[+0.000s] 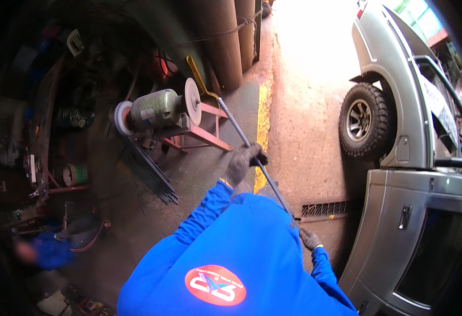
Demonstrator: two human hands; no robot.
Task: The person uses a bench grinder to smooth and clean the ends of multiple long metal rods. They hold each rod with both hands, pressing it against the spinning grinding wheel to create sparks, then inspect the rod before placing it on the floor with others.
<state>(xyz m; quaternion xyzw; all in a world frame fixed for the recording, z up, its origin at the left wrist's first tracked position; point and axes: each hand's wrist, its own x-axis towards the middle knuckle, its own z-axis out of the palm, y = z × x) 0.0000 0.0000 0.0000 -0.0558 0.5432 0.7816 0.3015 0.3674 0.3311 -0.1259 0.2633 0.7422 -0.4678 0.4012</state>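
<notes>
I hold a long thin steel rod point(241, 134) with both gloved hands. My left hand point(244, 162) grips it about midway along. My right hand point(310, 238) grips its near end, low beside my blue jacket, and is partly hidden. The rod's far tip rests close to the white grinding wheel point(192, 101) of a bench grinder point(157, 109) that sits on a red metal stand point(202, 131). Whether the tip touches the wheel I cannot tell.
A bundle of dark rods point(149, 174) lies on the floor under the grinder. A grey vehicle with an open door point(415, 221) stands at right, its wheel point(365, 121) nearby. Another person in blue point(46, 250) crouches at lower left. A floor drain grate point(323, 209) lies ahead.
</notes>
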